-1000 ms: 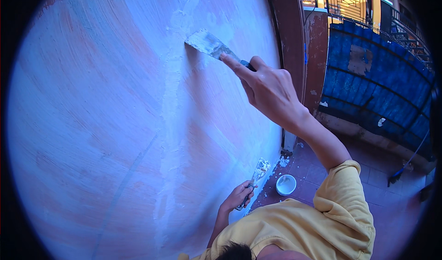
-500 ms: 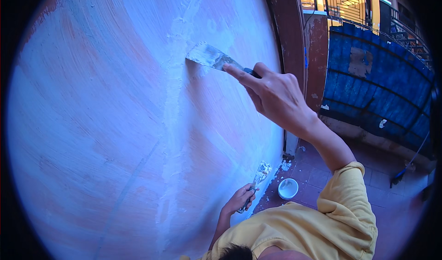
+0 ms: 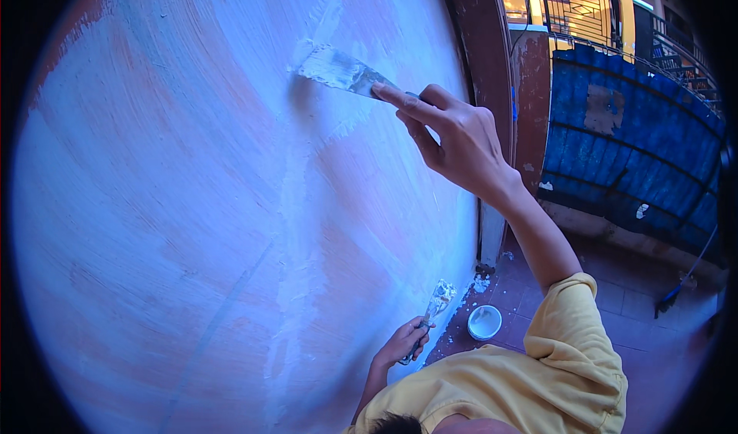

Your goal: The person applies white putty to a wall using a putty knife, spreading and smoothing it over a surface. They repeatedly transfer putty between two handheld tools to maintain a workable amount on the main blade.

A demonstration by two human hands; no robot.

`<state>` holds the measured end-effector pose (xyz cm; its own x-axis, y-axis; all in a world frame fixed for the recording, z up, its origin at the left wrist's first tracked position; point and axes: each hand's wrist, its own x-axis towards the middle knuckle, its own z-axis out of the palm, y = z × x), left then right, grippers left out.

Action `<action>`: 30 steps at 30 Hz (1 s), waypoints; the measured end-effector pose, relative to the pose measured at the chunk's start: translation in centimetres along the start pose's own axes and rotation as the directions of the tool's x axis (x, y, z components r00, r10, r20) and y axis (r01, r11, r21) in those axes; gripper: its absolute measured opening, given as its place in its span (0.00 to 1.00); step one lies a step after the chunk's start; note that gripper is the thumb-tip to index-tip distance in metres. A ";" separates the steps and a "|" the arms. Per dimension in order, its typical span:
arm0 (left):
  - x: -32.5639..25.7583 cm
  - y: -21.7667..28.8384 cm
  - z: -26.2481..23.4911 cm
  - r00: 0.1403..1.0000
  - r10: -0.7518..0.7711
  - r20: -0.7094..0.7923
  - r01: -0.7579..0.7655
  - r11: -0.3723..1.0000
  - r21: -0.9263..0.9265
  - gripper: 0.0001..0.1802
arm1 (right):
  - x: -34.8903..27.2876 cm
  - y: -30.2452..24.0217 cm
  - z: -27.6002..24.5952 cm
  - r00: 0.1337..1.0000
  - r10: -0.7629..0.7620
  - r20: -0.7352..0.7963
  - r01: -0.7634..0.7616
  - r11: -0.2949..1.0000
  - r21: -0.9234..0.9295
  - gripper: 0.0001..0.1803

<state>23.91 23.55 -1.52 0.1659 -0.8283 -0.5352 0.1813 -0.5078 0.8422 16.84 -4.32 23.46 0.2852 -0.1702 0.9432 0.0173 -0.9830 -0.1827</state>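
Most of the view is being filled by a broad wall point(image 3: 192, 226), coated in a thin whitish skim through which patches of reddish orange are showing. A rougher, thicker band of white filler point(image 3: 296, 226) is being carried down the wall from near the top to the lower edge, with lumpy ridges along it.

At the right a dark red-brown pillar point(image 3: 492, 65) is being seen beside the wall, and beyond it a blue railing panel point(image 3: 630, 149) with worn patches. Below, a reddish tiled floor point(image 3: 646, 334) is being speckled with white drips near the wall's foot.

The right hand point(image 3: 453, 138) is being held high against the wall, its fingers clamped round the handle of a wide putty knife point(image 3: 338, 69), with the forefinger stretched out along the back of the blade. The blade is being pressed at a slant to the wall at the top of the filler band; it is flat, metallic grey and smeared with white paste along its edge.

The left hand point(image 3: 400, 345) is being kept low, near the wall's base, its fingers closed round a smaller putty knife point(image 3: 437, 299) whose tip is being loaded with a lump of white filler, pointing upward.

A small round white bowl point(image 3: 484, 322) is being left on the floor just beside that hand.
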 end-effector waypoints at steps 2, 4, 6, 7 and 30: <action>0.0 0.0 0.0 1.000 0.021 0.003 -0.021 1.000 -0.010 0.13 | 0.0 -0.6 -0.8 0.997 -0.044 0.056 0.049 0.994 -0.102 0.20; -0.1 -0.1 0.1 0.999 0.048 0.001 -0.048 0.999 -0.009 0.13 | 0.4 -1.0 -1.2 0.996 -0.026 0.082 0.035 0.994 -0.107 0.20; 0.0 -0.2 0.0 0.999 0.046 -0.001 -0.046 0.999 -0.004 0.13 | 0.7 -1.2 -1.6 0.995 -0.034 0.093 0.044 0.993 -0.107 0.20; 0.0 -0.3 0.0 0.999 0.051 0.002 -0.051 0.999 0.000 0.14 | 0.8 -1.2 -1.8 0.992 -0.055 0.113 0.067 0.992 -0.105 0.19; 0.9 -0.8 -0.7 0.994 0.067 0.090 -0.069 0.997 0.018 0.14 | 2.5 -5.7 -1.7 0.987 -0.026 0.156 0.067 0.962 -0.263 0.21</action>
<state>24.56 23.39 -2.72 0.0902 -0.8785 -0.4691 0.1520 -0.4534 0.8783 15.81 0.75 27.30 0.4307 -0.1321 0.8928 -0.2168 -0.9754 -0.0397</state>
